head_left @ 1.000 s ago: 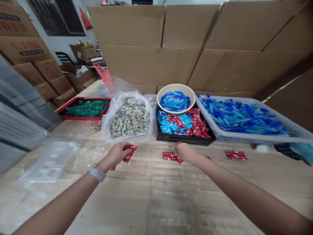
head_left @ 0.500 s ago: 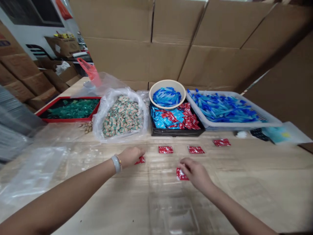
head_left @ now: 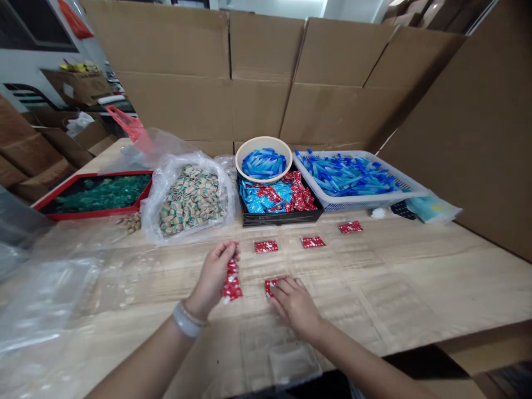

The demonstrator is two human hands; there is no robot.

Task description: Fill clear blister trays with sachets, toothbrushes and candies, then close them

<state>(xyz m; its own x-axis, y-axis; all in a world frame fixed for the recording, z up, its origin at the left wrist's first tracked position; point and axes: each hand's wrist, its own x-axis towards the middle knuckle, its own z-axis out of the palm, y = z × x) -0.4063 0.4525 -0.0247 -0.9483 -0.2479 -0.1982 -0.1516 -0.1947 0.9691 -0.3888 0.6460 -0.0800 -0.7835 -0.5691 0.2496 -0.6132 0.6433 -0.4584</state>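
Note:
My left hand (head_left: pixel 213 272) is closed, its thumb and fingers pinched around the upper end of a red printed sachet (head_left: pixel 233 282), which hangs down beside the palm. To its right, my right hand (head_left: pixel 297 305) lies palm down, fingers stretched over another red sachet (head_left: pixel 272 285) on the table. Its fingertips cover part of that sachet. Farther back are three more red sachets: one in the middle (head_left: pixel 266 246), one to its right (head_left: pixel 313 241) and one at the far right (head_left: pixel 350 226). Clear plastic sheets or bags (head_left: pixel 266 327) lie under and around them, their edges hard to see.
Along the back stand a red-rimmed tray (head_left: pixel 143 194) of green pieces, a plastic bag (head_left: pixel 152 224) of small beige-green packets, a black box (head_left: pixel 282 218) of blue and red sachets, a cream bowl (head_left: pixel 286 149) and a white basket (head_left: pixel 353 202) of blue items. Cardboard walls (head_left: pixel 199 105) rise behind.
My left hand has turned upward, raising its red sachet from the table. My right hand's fingers have spread over the sachet there. The whole view has shifted.

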